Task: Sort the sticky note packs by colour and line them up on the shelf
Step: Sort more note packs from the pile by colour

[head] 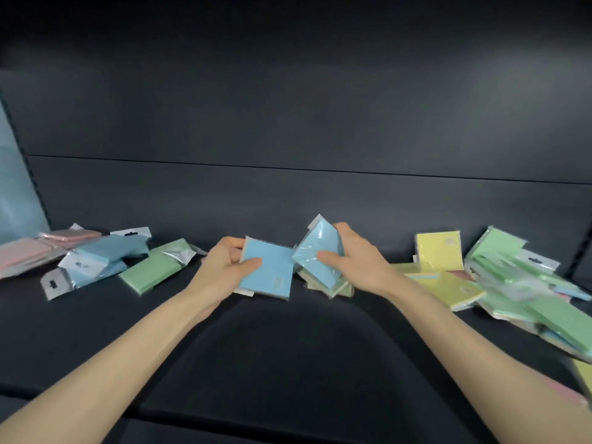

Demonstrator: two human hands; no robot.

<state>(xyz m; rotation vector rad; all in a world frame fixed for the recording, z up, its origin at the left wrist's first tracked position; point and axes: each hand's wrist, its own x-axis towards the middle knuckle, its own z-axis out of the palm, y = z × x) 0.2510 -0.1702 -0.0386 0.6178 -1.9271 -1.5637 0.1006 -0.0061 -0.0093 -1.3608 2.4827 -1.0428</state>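
**Two Blue Packs Held Just Above the Shelf**

The left hand grips a blue pack just above the dark shelf. Its thumb lies across the pack's face and its fingers curl round the far edge. Everything else is placed from this pack.

Directly to its right, the right hand grips a second blue pack in a shiny clear wrapper. This one is tilted up on one corner, with the thumb on the front and the fingers wrapped behind. Its lower left corner meets the first pack's upper right corner (whether they actually touch cannot be told). Below the second pack, a few pale packs in green and cream lie flat on the shelf.

Near the held pack on its left lies a green pack at a slant. Further left sits a loose pile of blue packs with white hanger tabs. Furthest left is a stack of pink packs.

Well to the right, an upright yellow pack leans against the back panel, and a flat yellow pack lies in front of it. Beyond those, a jumbled heap of green packs spreads toward the right edge, blurred in places.
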